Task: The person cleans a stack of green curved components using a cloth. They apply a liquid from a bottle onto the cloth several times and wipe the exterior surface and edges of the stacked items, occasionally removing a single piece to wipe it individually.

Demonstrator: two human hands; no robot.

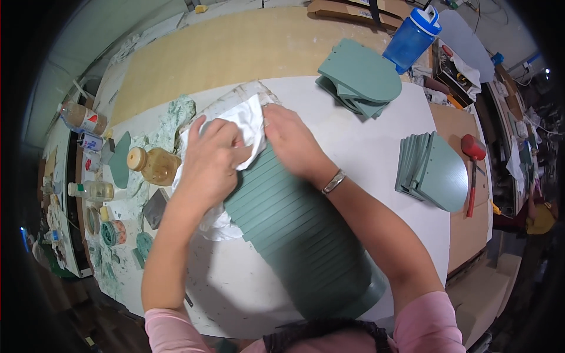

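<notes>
A long overlapping row of green, round-ended flat panels (294, 217) lies on the white board in front of me, reaching from near my body toward the far left. My left hand (215, 156) is closed on a crumpled white cloth (250, 120) over the row's far end, its fingers bent and pressing into the fabric. On the right edge of the farthest panel rests my right hand (291, 138), its fingers curled around that edge beside the cloth. Its fingertips are partly hidden. More white cloth (220, 226) hangs down left of the row.
Green panels are stacked at the far right (365, 73) and at the right (435, 170). Beyond them stand a blue bottle (409, 41) and a red mallet (474, 147). At left are a brown jar (160, 166), a tub of green paste (112, 233) and a clear bottle (94, 190).
</notes>
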